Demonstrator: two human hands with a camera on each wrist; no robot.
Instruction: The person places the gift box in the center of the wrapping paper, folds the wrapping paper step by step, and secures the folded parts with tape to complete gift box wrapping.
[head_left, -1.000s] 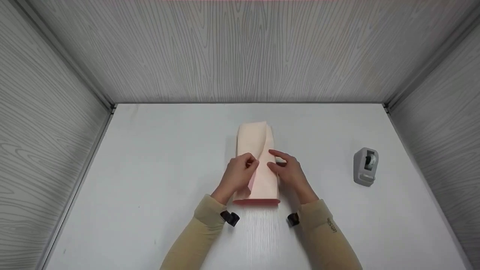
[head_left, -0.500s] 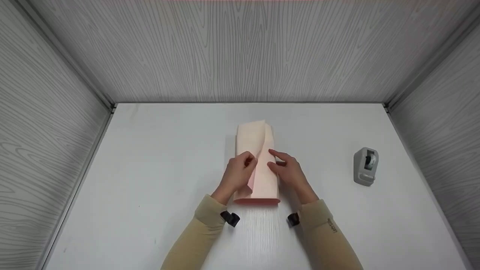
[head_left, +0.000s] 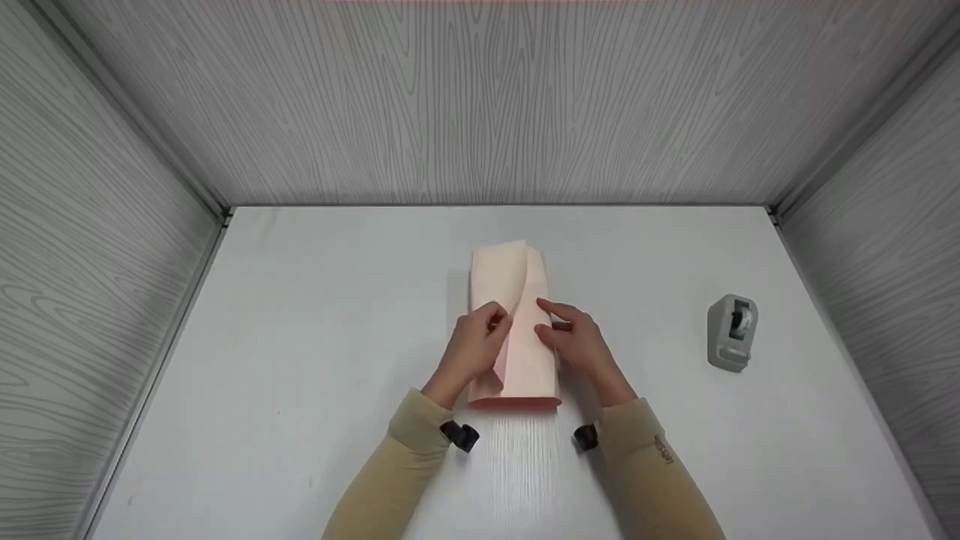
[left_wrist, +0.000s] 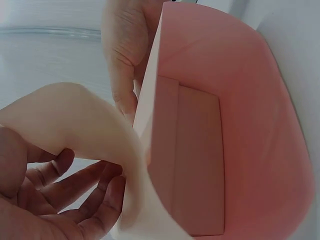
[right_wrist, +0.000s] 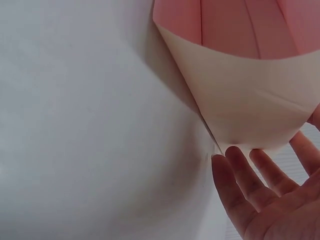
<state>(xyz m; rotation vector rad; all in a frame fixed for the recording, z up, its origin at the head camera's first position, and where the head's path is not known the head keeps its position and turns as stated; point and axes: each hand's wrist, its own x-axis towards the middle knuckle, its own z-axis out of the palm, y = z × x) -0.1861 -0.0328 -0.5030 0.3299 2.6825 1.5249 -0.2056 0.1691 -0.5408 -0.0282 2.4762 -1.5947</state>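
Observation:
A sheet of wrapping paper (head_left: pixel 499 274), cream outside and pink inside, is folded into a flat tube on the white table. Inside it, in the left wrist view, lies a pinkish box (left_wrist: pixel 197 165) with one end showing. My left hand (head_left: pixel 476 341) pinches the loose edge of the overlapping flap between thumb and fingers and holds it lifted, so its pink underside shows. My right hand (head_left: pixel 581 341) rests against the tube's right side, thumb and forefinger spread on top. In the right wrist view, the other fingers (right_wrist: pixel 272 172) lie fairly straight against the paper's side.
A grey tape dispenser (head_left: pixel 731 334) with a roll in it stands on the right of the white table (head_left: pixel 337 300). Wood-patterned panels (head_left: pixel 480 105) wall in the back and both sides.
The flap's far edge has shifted slightly left, and my left hand has moved a little left with it. My right hand stays in place.

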